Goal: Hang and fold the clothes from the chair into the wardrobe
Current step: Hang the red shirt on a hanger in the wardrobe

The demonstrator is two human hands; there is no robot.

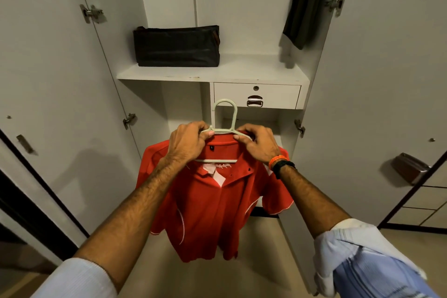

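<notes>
A red polo shirt (212,205) with thin white trim on the sleeves and sides hangs on a pale green plastic hanger (223,126), held up in front of the open wardrobe (314,75), below the level of its shelf. The collar is open, showing a small dark size tag inside the neck, and the hanger's crossbar shows through the neck opening. The shirt's body hangs straight, its hem free in the air above the floor.

The left hand (187,141) grips the hanger's left shoulder, fingers curled round it with the thumb pinching the bar. The right hand (260,143) holds the right shoulder the same way, thumb and fingers pinching hanger and collar together; an orange band and a black band sit on that wrist.

Inside the wardrobe, a black fabric bag (176,47) stands on the white shelf (254,68) at its left side. A dark garment (307,2) hangs at the upper right. Under the shelf, on the right, is a closed drawer (278,95) with a keyhole and a metal handle.
</notes>
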